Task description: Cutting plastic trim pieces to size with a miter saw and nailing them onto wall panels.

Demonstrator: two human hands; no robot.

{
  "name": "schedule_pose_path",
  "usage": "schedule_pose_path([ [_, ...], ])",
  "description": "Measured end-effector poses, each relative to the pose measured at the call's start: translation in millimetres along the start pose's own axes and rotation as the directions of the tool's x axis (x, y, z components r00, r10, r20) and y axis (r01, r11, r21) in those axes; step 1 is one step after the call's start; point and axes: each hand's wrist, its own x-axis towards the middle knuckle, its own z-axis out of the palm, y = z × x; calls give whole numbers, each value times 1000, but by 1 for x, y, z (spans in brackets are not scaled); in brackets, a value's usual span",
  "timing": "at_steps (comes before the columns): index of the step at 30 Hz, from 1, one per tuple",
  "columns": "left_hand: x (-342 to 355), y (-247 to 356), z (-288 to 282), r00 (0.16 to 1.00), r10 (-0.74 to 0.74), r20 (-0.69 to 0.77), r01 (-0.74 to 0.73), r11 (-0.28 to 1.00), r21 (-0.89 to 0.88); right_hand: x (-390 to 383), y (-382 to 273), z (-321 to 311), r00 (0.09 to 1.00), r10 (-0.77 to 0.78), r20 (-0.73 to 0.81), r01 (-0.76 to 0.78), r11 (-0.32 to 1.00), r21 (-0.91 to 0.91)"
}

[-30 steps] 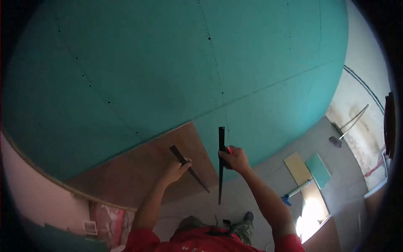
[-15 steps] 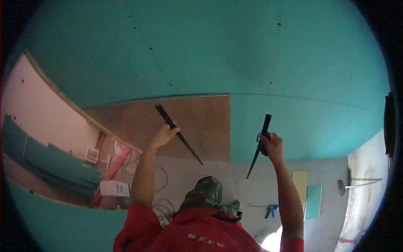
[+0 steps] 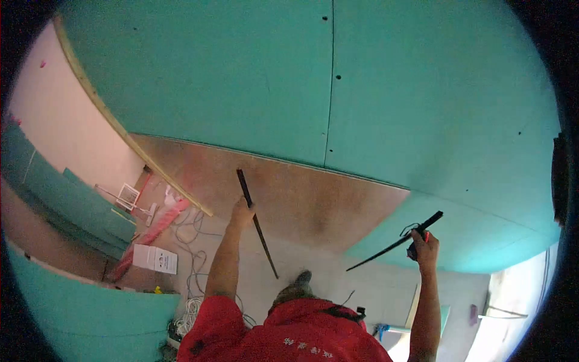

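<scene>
My left hand (image 3: 242,212) is closed around a long, thin dark strip (image 3: 262,239), which slants down from its upper end to a tip above the floor. Off to the right, my right hand (image 3: 427,250) grips a second dark strip (image 3: 386,248), tilted with its thinner end pointing left. The same hand also holds a small black and red object (image 3: 412,251) with a thin loop, perhaps a tape measure; fingers partly cover it. Both strips are held in front of a brown panel (image 3: 283,193) set below green wallboards (image 3: 229,84).
Cables (image 3: 194,256) and a white box (image 3: 155,259) lie on the floor at left, near a long pink roll (image 3: 160,229). A wooden edge strip (image 3: 96,99) borders an opening on the left. A blue tool (image 3: 381,330) lies at lower right.
My view has turned and shifted along the wall. The right hand is now lower and farther right, its strip tilted nearer to level. Both hands keep their grip.
</scene>
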Motion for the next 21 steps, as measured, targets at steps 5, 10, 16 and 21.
schedule_pose_path([
  [5, -15, 31, 29, 921, 315, -228, -361, 910, -201, 25, 61, -10, 998, 31, -55, -49, 927, -371],
  [10, -61, -93, 70, 916, 177, -359, -295, 905, -308, 7, 30, 15, 999, -26, 39, 37, 956, -290],
  [16, -29, -39, 45, 983, -29, -182, -78, 829, -553, 24, 16, 24, 983, -182, -17, 151, 864, -481],
  [21, -25, -22, 54, 986, 29, -162, -142, 648, -748, 35, 46, 24, 975, -222, -13, 179, 820, -544],
])
